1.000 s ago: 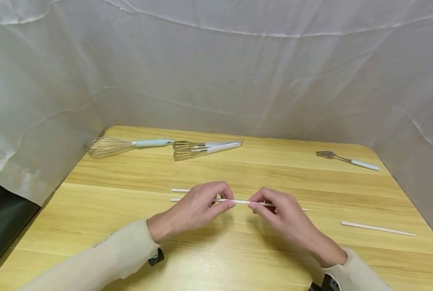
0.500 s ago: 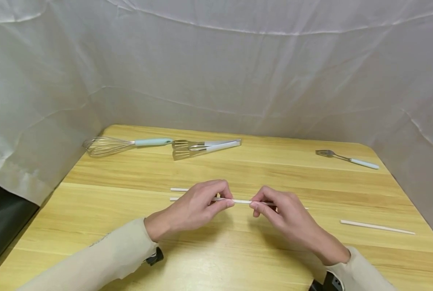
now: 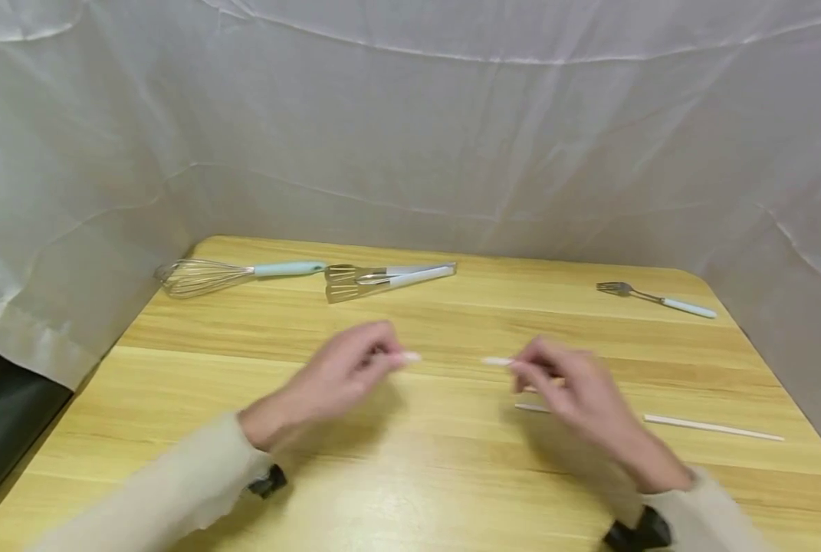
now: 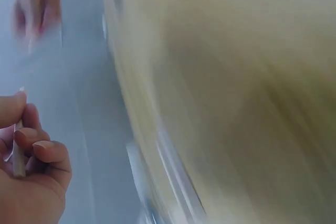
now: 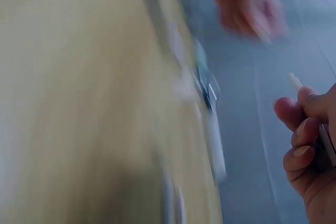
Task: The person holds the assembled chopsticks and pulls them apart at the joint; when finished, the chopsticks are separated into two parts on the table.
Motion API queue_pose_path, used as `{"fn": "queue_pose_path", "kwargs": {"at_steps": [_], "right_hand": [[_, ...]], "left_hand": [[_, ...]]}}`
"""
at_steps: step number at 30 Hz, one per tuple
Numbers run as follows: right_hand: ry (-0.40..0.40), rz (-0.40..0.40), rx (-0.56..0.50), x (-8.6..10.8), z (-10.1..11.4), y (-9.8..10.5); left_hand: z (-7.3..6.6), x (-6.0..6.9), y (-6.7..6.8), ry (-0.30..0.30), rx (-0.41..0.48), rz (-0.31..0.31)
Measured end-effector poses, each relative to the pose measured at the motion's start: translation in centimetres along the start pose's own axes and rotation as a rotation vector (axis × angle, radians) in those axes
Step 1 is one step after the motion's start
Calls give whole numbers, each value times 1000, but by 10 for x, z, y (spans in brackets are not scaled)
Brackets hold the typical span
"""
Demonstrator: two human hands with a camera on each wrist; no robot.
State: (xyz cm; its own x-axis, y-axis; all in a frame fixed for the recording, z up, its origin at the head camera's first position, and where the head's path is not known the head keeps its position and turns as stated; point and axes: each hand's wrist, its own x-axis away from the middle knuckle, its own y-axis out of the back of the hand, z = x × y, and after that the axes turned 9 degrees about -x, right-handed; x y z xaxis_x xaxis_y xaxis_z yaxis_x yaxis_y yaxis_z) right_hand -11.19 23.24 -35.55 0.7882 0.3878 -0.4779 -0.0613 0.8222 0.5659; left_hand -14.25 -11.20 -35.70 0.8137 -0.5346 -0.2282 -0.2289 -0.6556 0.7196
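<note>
Blur softens both hands. In the head view, my left hand (image 3: 337, 376) pinches a white stick (image 3: 412, 356), whose short tip shows beyond the fingers; the left wrist view shows its shaft (image 4: 19, 156) lying along the palm. Facing it across a gap, my right hand (image 3: 586, 395) pinches another white length (image 3: 497, 361), its tip (image 5: 295, 81) pointing toward the left hand. Most of it is hidden by the fingers. Below the right hand, part of a white stick (image 3: 530, 408) lies on the table, and another stick (image 3: 714, 428) lies farther right.
Along the wooden table's (image 3: 410, 475) back are a whisk (image 3: 286, 269) with a pale green handle, slotted metal tongs (image 3: 420, 276) with white handles, and a fork (image 3: 686, 307) at the right. Pale cloth (image 3: 451, 138) hangs behind and at both sides.
My hands have moved apart and slightly away from me. The white length that ran between them is replaced by a gap with a tip at each hand. Stick ends left of my left hand no longer show.
</note>
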Motion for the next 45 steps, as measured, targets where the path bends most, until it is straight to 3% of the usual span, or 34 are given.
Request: {"fn": "queue_pose_path", "kwargs": {"at_steps": [4,8,19,30,37,45], "right_hand": [[-198,-118,55,22,-15,41],[-262,-100,66,36,-25,55],[-97,-16,17,51,-36,42],[-130,75,-3,71,-41,27],[-193,121,11,77,-39,23],[-202,141,56,80,-39,20]], "left_hand": [[29,16,32,185,-32,-106],[41,24,41,232,-84,-82],[49,33,31,187,-136,9],[54,42,18,148,-139,89],[53,44,10,124,-164,100],[53,44,7,101,-219,119]]}}
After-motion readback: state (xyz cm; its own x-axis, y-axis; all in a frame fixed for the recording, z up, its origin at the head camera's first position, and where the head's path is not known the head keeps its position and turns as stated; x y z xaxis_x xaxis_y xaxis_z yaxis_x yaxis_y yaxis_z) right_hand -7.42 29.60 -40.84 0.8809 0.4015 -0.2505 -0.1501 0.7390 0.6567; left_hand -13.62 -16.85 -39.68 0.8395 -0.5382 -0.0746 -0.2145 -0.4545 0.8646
